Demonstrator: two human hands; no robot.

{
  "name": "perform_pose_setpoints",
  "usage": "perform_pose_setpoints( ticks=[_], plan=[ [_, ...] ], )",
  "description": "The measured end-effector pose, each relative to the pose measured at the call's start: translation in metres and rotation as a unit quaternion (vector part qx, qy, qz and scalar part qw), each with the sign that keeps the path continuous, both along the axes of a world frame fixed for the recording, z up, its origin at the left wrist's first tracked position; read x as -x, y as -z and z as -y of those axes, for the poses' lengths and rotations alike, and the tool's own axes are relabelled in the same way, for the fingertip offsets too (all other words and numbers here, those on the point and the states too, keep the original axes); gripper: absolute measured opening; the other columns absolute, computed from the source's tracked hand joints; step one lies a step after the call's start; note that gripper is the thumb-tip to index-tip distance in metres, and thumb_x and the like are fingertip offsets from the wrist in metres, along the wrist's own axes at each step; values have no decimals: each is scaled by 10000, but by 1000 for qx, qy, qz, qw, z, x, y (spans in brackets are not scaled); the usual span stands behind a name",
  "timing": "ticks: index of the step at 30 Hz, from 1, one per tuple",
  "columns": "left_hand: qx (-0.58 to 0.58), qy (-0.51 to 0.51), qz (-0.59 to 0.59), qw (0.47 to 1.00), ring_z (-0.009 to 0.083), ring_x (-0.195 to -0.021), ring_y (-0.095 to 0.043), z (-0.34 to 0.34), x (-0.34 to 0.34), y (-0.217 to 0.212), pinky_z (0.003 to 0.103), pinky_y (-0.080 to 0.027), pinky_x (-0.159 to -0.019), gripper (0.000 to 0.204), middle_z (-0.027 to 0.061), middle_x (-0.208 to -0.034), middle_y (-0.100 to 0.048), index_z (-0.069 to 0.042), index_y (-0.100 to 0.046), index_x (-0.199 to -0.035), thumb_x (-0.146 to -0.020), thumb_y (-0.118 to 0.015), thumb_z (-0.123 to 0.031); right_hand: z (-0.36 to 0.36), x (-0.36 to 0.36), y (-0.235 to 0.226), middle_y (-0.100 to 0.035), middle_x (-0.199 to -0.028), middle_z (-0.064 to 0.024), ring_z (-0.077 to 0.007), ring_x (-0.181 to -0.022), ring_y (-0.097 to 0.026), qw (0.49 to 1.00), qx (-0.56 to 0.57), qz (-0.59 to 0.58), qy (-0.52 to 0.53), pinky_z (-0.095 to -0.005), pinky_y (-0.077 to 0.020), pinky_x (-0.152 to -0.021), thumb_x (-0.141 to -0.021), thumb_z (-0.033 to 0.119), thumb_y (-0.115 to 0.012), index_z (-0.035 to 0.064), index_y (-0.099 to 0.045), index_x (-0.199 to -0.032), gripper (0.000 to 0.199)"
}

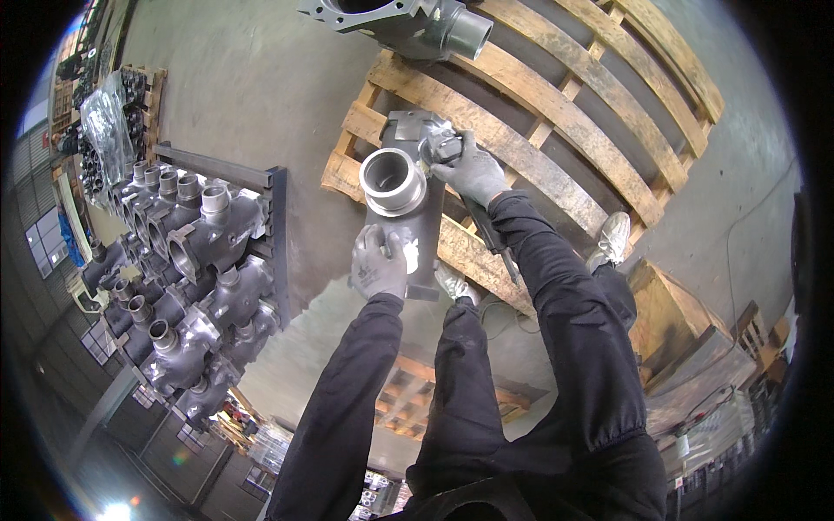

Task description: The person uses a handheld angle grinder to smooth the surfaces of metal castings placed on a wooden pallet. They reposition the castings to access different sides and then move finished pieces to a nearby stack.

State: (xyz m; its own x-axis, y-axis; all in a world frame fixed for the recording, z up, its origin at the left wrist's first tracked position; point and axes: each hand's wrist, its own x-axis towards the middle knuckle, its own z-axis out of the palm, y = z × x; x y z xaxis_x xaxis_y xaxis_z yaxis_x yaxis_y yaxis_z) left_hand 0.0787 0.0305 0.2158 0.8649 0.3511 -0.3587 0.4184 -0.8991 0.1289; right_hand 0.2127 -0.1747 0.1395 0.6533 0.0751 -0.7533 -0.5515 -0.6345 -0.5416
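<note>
A grey metal pipe casting (420, 227) with a round, open upright neck (393, 181) lies in front of me at the pallet's left edge. My gloved left hand (380, 262) is closed against its near part, just below the neck, with the fingers bent. A bright patch shows on the metal beside that hand. My gloved right hand (474, 168) grips the metal head of a grinder (445, 144) at the casting's far right side. The tool's dark body (488, 227) slants back under my right forearm. Its contact with the casting is hidden.
Beneath the casting and to its right lies a wooden pallet (556, 130). Another flanged casting (426, 30) sits on its far end. At left, a dark metal rack (276, 234) holds several similar castings (204, 230). A wooden crate (673, 321) stands at right, and a cable (734, 295) crosses the floor.
</note>
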Motion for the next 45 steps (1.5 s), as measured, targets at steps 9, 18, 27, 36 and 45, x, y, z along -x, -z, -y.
perform_pose_setpoints(
  ticks=[9,18,27,36,45],
  plan=[
    [-1,-2,-1,1000,335,-1241,-614,0,2,0,448,-500,-1052,436,133,-1385,-629,-41,-665,-1296,-988,-616,-346,0,-2,-6,-689,-1300,-265,-399,-1209,-688,1000,-15,-6,-15,-457,-537,-1044,-839,564,-748,87,-276,-1600,1015],
    [-5,-9,-11,1000,328,-1247,-614,-1,2,1,445,-498,-1054,442,124,-1385,-634,-49,-667,-1295,-984,-619,-360,-1,-10,-4,-673,-1307,-301,-407,-1241,-667,1000,-3,-20,4,-441,-508,-1058,-833,571,-758,32,-273,-1577,1039],
    [-10,0,1,1000,327,-1240,-623,0,2,2,439,-504,-1050,436,123,-1398,-633,-53,-673,-1285,-987,-615,-366,3,22,19,-670,-1285,-333,-440,-1216,-672,997,-44,9,68,-455,-516,-1062,-837,576,-746,4,-280,-1533,1014],
    [-4,9,2,1000,334,-1239,-621,-2,3,3,441,-503,-1048,417,133,-1383,-641,-59,-668,-1290,-990,-620,-345,-8,59,32,-662,-1306,-323,-464,-1242,-651,982,-64,13,177,-482,-504,-1063,-854,596,-746,98,-253,-1553,989],
    [3,-5,-2,1000,316,-1266,-612,-2,5,3,430,-493,-1065,416,124,-1383,-643,-64,-659,-1300,-991,-625,-340,2,57,37,-656,-1307,-333,-465,-1237,-653,980,-54,-27,191,-471,-505,-1065,-862,579,-761,80,-245,-1553,996]
  ],
)
